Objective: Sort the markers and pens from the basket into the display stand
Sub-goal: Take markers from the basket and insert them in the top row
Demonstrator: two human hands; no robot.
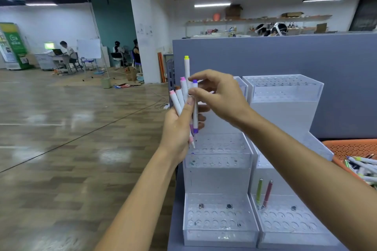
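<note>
– Purple-capped marker (195,108), head view, centre: right hand (221,98) pinches it, left hand (178,128) grips the bunch of markers (180,98).
– Step?
– Picking one out. Next, probably: lower it straight into a hole of the display stand (218,179), six o'clock. Basket (346,146) at four.

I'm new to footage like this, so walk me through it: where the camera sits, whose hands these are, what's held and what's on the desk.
No machine: one person wears a head camera that looks down at their own hands. The left hand grips a bunch of markers; the right hand pinches a purple-capped marker beside it. On the grey desk stands a clear tiered display stand full of holes, with a green pen and a red pen in its lowest step. The orange basket holds many more.
</note>
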